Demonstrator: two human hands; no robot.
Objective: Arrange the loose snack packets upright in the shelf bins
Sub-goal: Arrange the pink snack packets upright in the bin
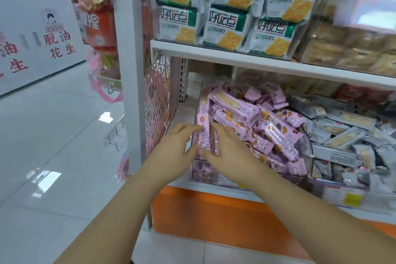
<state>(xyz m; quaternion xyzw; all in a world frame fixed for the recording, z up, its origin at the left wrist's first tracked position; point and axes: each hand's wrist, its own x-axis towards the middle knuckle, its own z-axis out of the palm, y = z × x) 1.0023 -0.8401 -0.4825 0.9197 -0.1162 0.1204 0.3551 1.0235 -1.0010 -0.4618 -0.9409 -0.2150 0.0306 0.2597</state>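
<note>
Forearms stretched up from the bottom edge, over the orange base (214,221) of the shelf unit, toward the lowest shelf. Your left hand (171,148) and right hand (229,150) stood close together at the left end of a clear bin (307,152). Between them was a small bunch of pink packets (204,135), standing on end against the bin's left wall.

Your left fingers (188,127) were straight and slightly spread, their tips touching the left face of the bunch. Your right fingers (218,128) lay straight along its right face. Neither hand was curled round anything; both palms pressed the bunch flat from either side, and your thumbs nearly met below it.

Just right of your right hand, the loose pink packets (267,126) lay heaped at all angles and filled the rest of the bin up to its rim. Beside that, further right, grey packets (347,135) lay jumbled in the next bin.

Above them ran a white shelf board (257,60) carrying green-and-white cracker bags (231,6) stacked in rows. Far off to your left, a white box (36,34) with red lettering stood on the pale tiled floor (53,135).
</note>
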